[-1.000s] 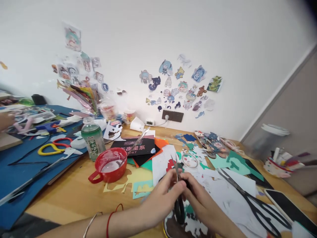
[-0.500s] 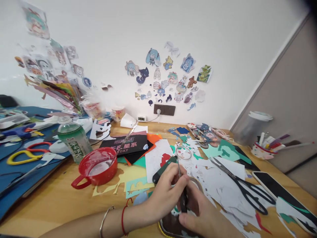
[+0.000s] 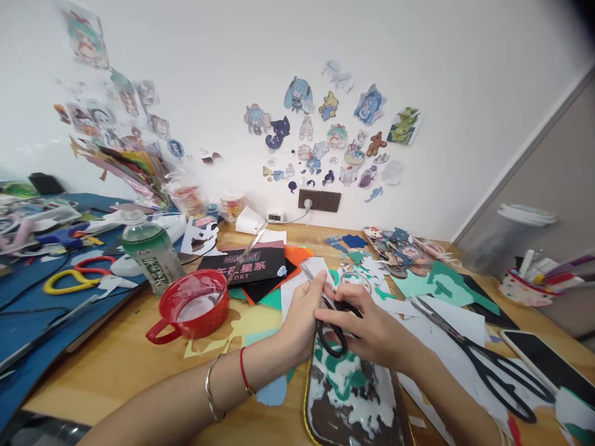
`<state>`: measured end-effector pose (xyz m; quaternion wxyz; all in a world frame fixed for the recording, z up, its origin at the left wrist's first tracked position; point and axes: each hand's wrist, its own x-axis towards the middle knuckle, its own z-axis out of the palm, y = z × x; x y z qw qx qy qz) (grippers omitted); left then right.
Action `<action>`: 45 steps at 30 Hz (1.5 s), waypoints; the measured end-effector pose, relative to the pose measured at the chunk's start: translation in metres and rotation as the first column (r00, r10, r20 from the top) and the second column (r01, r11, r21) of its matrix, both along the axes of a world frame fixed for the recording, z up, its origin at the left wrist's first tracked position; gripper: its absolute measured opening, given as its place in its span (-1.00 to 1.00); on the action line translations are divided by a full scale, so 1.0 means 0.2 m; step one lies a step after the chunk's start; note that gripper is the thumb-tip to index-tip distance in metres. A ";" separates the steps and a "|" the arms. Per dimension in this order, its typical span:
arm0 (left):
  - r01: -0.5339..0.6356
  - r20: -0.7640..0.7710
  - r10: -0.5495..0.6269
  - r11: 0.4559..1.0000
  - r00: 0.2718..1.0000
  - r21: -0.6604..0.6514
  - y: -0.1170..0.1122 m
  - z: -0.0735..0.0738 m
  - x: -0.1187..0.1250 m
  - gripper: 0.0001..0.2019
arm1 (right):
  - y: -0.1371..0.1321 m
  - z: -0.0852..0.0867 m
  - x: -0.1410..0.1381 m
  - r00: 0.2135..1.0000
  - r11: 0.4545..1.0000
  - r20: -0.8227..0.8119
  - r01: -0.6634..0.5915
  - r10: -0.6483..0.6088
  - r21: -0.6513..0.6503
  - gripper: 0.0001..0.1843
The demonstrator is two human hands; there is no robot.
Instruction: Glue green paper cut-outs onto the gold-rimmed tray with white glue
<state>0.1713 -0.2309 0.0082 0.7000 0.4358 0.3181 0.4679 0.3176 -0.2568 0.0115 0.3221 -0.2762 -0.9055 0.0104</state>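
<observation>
While the left hand (image 3: 303, 313) clasps scissors (image 3: 343, 341), the right hand (image 3: 367, 322) curls round them.

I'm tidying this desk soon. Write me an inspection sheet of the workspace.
Surface: wooden table, blue mat at left.
Things in hand: black-handled scissors, above a dark yellow-edged panel patched white and green.
Clutter: paper scraps, red cup, green bottle, larger scissors, phone.
Hands: left hand closed on the scissors; right hand at their handle end.
Cables: white cable plugged into wall socket; dark cable on the mat.
Surroundings: white wall with character cutouts.
</observation>
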 end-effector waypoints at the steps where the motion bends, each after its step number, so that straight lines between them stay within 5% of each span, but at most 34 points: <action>1: 0.009 -0.026 -0.009 1.000 1.000 -0.015 -0.01 -0.01 0.00 -0.58 | 0.01 -0.01 0.01 1.000 1.000 -0.013 -0.012 0.012 0.018 -0.50; 6: 0.240 -0.197 -0.240 0.970 0.950 -0.027 -0.03 -0.03 0.03 -0.48 | -0.02 -0.06 0.05 0.979 0.998 -0.201 -0.020 0.009 -0.054 -0.52; 10: 0.558 -0.386 -0.493 0.827 0.780 0.070 0.02 -0.04 -0.02 -0.39 | -0.05 -0.05 0.10 0.848 0.979 -0.500 0.095 -0.176 -0.183 -0.68; 14: 0.493 -0.591 -0.229 0.803 0.773 0.335 0.09 -0.11 -0.16 -0.63 | -0.05 -0.04 0.18 0.706 0.911 -0.629 0.056 -0.326 -0.409 -0.84; 17: 0.426 -0.641 -0.038 0.778 0.766 0.463 0.12 -0.21 -0.24 -0.74 | -0.05 -0.05 0.23 0.568 0.741 -0.682 -0.177 -0.461 -0.648 -0.84; 20: 0.444 -0.665 0.011 0.736 0.747 0.510 0.12 -0.31 -0.27 -0.77 | -0.05 -0.08 0.24 0.597 0.613 -0.635 -0.282 -0.490 -0.738 -0.76; 23: 0.480 -0.683 0.009 0.705 0.730 0.523 0.11 -0.35 -0.27 -0.73 | -0.06 -0.11 0.19 0.666 0.575 -0.499 -0.128 -0.554 -0.808 -0.78; 30: 0.591 -0.755 -0.023 0.639 0.655 0.493 0.13 -0.34 -0.30 -0.66 | -0.10 -0.18 0.10 0.690 0.664 -0.370 0.215 -0.623 -0.716 -0.81; 35: 0.778 -0.808 -0.120 0.381 0.577 0.500 0.15 -0.35 -0.33 0.17 | -0.10 -0.22 0.12 0.745 0.726 -0.288 0.359 -0.602 -0.587 -0.82; 37: 0.829 -0.840 -0.146 0.320 0.522 0.459 0.15 -0.36 -0.33 0.28 | -0.09 -0.22 0.12 0.784 0.769 -0.269 0.369 -0.559 -0.523 -0.85; 40: 0.843 -0.845 -0.174 0.307 0.505 0.441 0.15 -0.37 -0.33 0.30 | -0.08 -0.22 0.12 0.845 0.831 -0.240 0.346 -0.477 -0.435 -0.86; 45: 0.793 -0.785 -0.204 0.342 0.586 0.504 0.14 -0.39 -0.33 0.29 | -0.07 -0.22 0.11 0.876 0.849 -0.206 0.325 -0.436 -0.417 -0.87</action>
